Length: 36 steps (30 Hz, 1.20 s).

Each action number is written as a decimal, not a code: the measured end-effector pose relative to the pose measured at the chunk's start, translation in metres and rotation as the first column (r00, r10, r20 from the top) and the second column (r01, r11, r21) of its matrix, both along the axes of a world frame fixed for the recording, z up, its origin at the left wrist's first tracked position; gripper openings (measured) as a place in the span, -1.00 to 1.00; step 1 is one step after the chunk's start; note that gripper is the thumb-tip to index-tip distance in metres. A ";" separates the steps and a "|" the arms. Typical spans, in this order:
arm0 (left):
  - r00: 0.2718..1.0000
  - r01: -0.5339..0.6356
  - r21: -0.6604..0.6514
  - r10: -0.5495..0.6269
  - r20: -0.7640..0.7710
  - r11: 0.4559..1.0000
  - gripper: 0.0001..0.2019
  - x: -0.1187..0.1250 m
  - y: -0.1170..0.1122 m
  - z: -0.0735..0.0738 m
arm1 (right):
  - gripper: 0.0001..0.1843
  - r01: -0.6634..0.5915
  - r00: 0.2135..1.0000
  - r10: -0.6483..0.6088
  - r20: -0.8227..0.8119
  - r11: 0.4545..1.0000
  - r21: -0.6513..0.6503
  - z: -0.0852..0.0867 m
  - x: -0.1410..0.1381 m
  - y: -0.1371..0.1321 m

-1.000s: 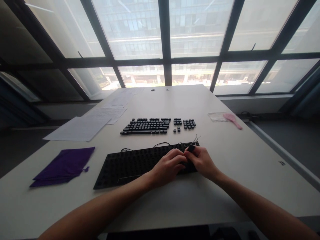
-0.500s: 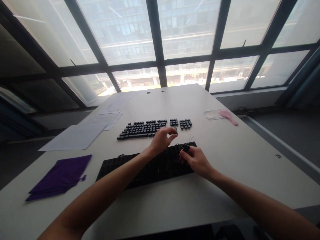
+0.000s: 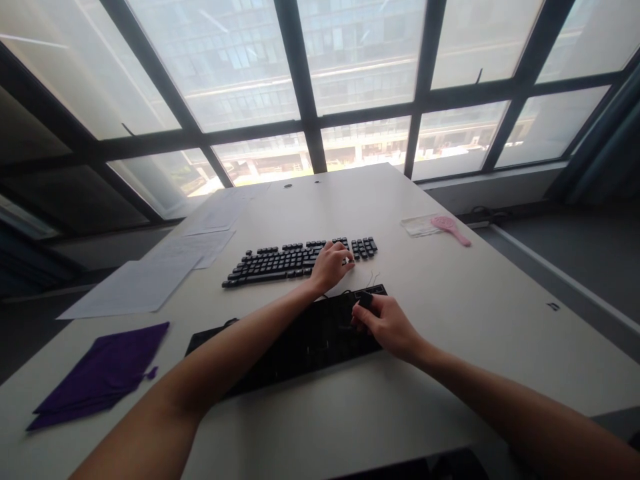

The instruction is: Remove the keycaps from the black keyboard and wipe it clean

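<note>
My left hand [image 3: 330, 265] reaches over to the loose black keycaps [image 3: 275, 261], which lie set out in keyboard order on the table. Its thumb and fingertips pinch a small dark keycap [image 3: 349, 261] low beside the keycaps of the right-hand blocks. Nearer to me is the black keyboard base [image 3: 305, 343], partly covered by my left forearm. Over its right end my right hand [image 3: 387, 323] is closed around a small black tool [image 3: 366, 300], whose top sticks up above the thumb; its lower end is hidden or blurred.
Thin bent wires [image 3: 371, 279] lie just behind the base. A purple cloth pouch [image 3: 100, 373] and white paper sheets [image 3: 130, 287] are at the left. On the right are a pink hairbrush [image 3: 450, 229] and a clear bag [image 3: 419, 225]. Windows stand beyond the white table [image 3: 345, 200].
My left hand has moved away from above the base, forward and down to the laid-out keycaps, with the keycap in its fingers. My right hand stays over the base's right end. The view has shifted slightly.
</note>
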<state>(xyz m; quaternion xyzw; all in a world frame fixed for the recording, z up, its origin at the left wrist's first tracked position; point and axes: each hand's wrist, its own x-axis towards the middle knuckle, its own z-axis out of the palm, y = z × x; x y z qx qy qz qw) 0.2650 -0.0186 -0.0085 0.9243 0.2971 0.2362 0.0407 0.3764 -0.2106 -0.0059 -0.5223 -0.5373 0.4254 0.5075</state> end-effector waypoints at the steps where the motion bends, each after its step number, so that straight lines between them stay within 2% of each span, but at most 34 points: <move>1: 1.000 -0.010 -0.004 0.010 0.013 1.000 -0.91 -0.001 0.002 -0.001 | -0.70 0.001 1.000 -0.001 0.000 1.000 -0.002 0.000 0.000 0.000; 9: 0.993 -0.081 -0.100 0.089 0.082 0.992 -0.92 -0.002 0.009 -0.004 | -0.68 -0.007 1.000 0.007 0.019 1.000 0.010 -0.003 0.001 0.002; 14: 0.985 -0.095 -0.111 0.109 0.131 0.989 -0.84 -0.012 0.010 0.011 | -0.68 -0.010 1.000 0.010 -0.015 1.000 0.000 -0.001 0.001 0.002; 18: 0.970 -0.144 -0.072 0.155 0.185 0.987 -0.86 -0.038 0.007 0.027 | -0.69 -0.006 0.995 0.007 -0.095 1.000 0.016 0.003 0.001 0.002; 20: 0.968 -0.163 -0.074 0.174 0.178 0.984 -0.86 -0.054 -0.002 0.031 | -0.67 0.014 0.994 -0.010 -0.107 0.999 0.034 0.004 0.002 0.002; 23: 0.981 -0.139 -0.142 0.156 0.117 0.980 -0.82 -0.071 -0.029 0.032 | -0.66 0.076 0.991 -0.068 -0.115 0.995 0.059 0.005 0.004 0.003; 26: 0.997 -0.058 -0.194 0.068 0.048 0.979 -0.81 -0.077 -0.060 0.035 | -0.68 0.155 0.983 -0.145 -0.111 0.984 0.090 0.007 0.009 0.005; 28: 0.999 -0.017 -0.181 0.022 0.029 0.983 -0.82 -0.072 -0.071 0.037 | -0.68 0.195 0.979 -0.186 -0.087 0.975 0.108 0.007 0.013 0.008; 31: 0.999 -0.013 -0.116 0.018 0.038 0.993 -0.84 -0.058 -0.059 0.038 | -0.67 0.229 0.973 -0.225 -0.045 0.965 0.125 0.005 0.018 0.012; 34: 1.000 -0.007 -0.068 0.009 0.027 0.998 -0.81 -0.040 -0.026 0.030 | -0.64 0.245 0.969 -0.246 -0.011 0.961 0.131 0.002 0.022 0.017; 36: 1.000 0.009 -0.060 -0.009 -0.013 0.998 -0.71 -0.029 -0.004 0.022 | -0.63 0.260 0.965 -0.262 0.004 0.958 0.125 -0.001 0.024 0.020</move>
